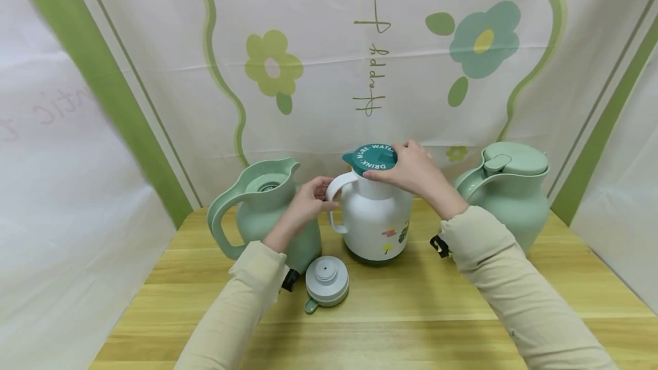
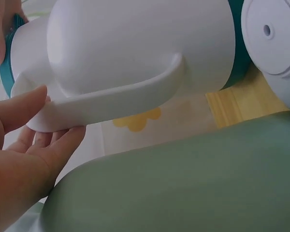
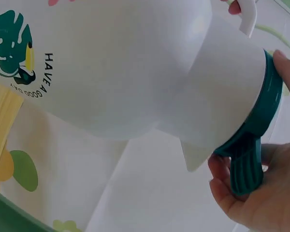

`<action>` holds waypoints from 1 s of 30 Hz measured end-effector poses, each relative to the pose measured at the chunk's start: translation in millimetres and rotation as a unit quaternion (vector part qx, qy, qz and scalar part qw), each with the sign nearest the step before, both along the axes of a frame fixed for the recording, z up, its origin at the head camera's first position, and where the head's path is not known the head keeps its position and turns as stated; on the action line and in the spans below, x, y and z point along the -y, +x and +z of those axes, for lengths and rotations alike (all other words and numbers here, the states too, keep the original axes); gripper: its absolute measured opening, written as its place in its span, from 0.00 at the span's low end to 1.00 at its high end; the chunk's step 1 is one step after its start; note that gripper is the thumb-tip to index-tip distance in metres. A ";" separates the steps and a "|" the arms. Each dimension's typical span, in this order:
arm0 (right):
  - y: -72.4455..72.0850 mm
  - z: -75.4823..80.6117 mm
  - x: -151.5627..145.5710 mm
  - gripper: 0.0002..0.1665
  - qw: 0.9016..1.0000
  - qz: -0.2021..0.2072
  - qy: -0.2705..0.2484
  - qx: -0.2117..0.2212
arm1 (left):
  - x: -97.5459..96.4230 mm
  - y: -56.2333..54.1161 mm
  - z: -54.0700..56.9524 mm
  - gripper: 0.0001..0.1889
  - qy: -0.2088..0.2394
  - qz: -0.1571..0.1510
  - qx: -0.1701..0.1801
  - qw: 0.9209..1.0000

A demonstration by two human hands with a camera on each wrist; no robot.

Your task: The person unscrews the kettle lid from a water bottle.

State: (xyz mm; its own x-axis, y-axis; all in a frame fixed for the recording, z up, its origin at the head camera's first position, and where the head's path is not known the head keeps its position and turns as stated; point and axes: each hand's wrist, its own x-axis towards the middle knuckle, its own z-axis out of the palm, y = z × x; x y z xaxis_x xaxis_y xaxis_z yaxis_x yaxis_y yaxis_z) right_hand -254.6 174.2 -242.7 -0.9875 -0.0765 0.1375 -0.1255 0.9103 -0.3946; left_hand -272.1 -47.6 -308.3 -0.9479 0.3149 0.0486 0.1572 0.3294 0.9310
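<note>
A white vacuum jug [image 1: 375,216] with printed pictures on its side stands upright between two green jugs. My left hand [image 1: 308,204] holds the upper part of its handle [image 2: 125,99], thumb above and fingers beneath in the left wrist view. On top is a dark teal lid [image 1: 372,160] lettered "DRINK MORE WATER", which my right hand [image 1: 418,171] grips by its rim. In the right wrist view a ribbed tab [image 3: 245,166] of the lid sits between the fingers and thumb.
Left of it stands a green jug [image 1: 257,218] with an uncovered mouth. A grey stopper lid [image 1: 329,284] with a green tab lies upside down on the wooden table [image 1: 380,324]. At right, a lidded green jug [image 1: 519,204] is partly behind my sleeve. A printed curtain [image 1: 319,124] hangs behind.
</note>
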 end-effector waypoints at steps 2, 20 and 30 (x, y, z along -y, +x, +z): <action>-2.1 1.6 -2.9 0.60 1.000 0.011 -0.001 0.009 | -1.2 0.9 0.0 0.26 -0.001 0.008 -0.003 1.000; -11.3 3.1 -19.4 0.54 0.997 0.080 0.006 0.010 | -2.7 6.3 2.3 0.26 0.001 0.014 0.001 1.000; 5.1 6.9 17.7 0.58 0.997 -0.024 0.071 -0.029 | -2.6 5.2 0.5 0.25 0.003 0.003 -0.013 1.000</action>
